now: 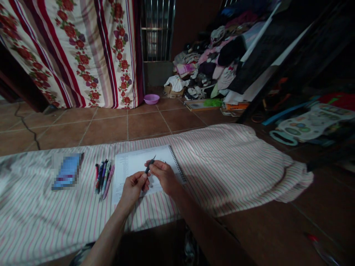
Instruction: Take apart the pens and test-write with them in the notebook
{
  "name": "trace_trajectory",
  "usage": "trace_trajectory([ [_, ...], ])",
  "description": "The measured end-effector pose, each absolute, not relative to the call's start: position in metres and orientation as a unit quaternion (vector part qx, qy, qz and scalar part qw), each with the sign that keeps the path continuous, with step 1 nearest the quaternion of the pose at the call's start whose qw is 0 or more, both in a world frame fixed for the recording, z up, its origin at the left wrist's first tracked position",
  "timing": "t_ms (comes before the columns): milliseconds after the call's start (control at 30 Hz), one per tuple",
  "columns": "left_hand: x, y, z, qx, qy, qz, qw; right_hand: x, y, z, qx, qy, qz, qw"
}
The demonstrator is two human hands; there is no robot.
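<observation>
A dark pen [148, 168] with its pointed tip facing up and away is between my two hands. My left hand [135, 184] is closed around its lower end. The thumb and fingers of my right hand [163, 174] pinch it nearer the tip. A small shiny bit shows beside the right fingers, too small to name. Beneath both hands lies an open spiral notebook [133, 160], its coil along the right side and print or writing down the left of the page. Several pens [104, 179] rest side by side left of the notebook.
A striped cloth [216, 166] covers the low surface. At its left lies a blurred-out blue item [67, 173]. Beyond, on the tiled floor, are a purple basin [151, 98], a floral curtain [83, 55] and a clothes heap [210, 62]. A colourful plastic toy [307, 123] stands right.
</observation>
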State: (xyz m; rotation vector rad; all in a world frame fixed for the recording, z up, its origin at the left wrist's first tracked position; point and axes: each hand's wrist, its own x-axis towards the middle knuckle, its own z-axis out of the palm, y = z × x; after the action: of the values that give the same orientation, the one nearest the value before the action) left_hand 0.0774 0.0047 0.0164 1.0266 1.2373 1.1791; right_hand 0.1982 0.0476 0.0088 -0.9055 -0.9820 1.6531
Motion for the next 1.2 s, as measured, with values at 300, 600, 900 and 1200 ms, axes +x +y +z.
trace_trajectory([
  [300,0.0795,0.0065,0.0130,0.442,0.529,0.503,0.521,0.1944,0.0483,0.0029,-0.362,-0.416,0.670,0.498],
  [600,0.0789,0.0050,0.0180,0.414,0.522,0.493,0.560,0.2005,0.0490,0.0055,-0.360,-0.418,0.681,0.481],
  [900,0.0796,0.0064,0.0115,0.435,0.535,0.499,0.525,0.1936,0.0464,0.0078,-0.379,-0.419,0.646,0.513],
  [1200,0.0785,0.0046,0.0186,0.404,0.506,0.498,0.576,0.1988,0.0469,0.0063,-0.354,-0.437,0.664,0.492],
])
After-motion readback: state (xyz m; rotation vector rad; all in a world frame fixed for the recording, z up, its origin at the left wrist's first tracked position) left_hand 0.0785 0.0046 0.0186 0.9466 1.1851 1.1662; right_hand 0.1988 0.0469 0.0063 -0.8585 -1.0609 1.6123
